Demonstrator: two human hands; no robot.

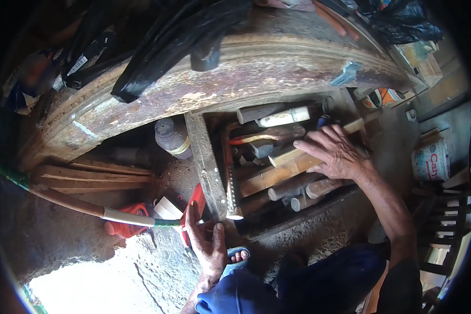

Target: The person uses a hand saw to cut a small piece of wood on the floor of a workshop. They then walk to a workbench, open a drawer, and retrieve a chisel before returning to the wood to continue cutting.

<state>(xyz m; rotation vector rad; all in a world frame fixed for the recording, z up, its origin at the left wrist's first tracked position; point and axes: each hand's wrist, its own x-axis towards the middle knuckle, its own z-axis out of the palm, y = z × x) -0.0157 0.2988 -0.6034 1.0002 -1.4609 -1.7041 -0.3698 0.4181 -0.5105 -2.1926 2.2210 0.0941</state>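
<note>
My right hand [337,154] lies spread, palm down, on wooden tool handles [277,175] in the shelf under the counter [277,63]. My left hand [208,242], fingers loose, touches a red tool [192,206] at the shelf's front post.

Dim workshop. Worn wooden bench [277,68] arcs 10 to 2 o'clock (paint flaking). Rough concrete floor [162,261]; glaring sunlight patch [89,288] at 7. Dark shelving [450,230] at 4.

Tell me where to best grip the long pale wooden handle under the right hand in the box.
Probably grip the wooden handle at mid-shaft from above, where the right hand already rests. It lies flat on top of the pile in the wooden box; its sides are crowded by other handles.
</note>
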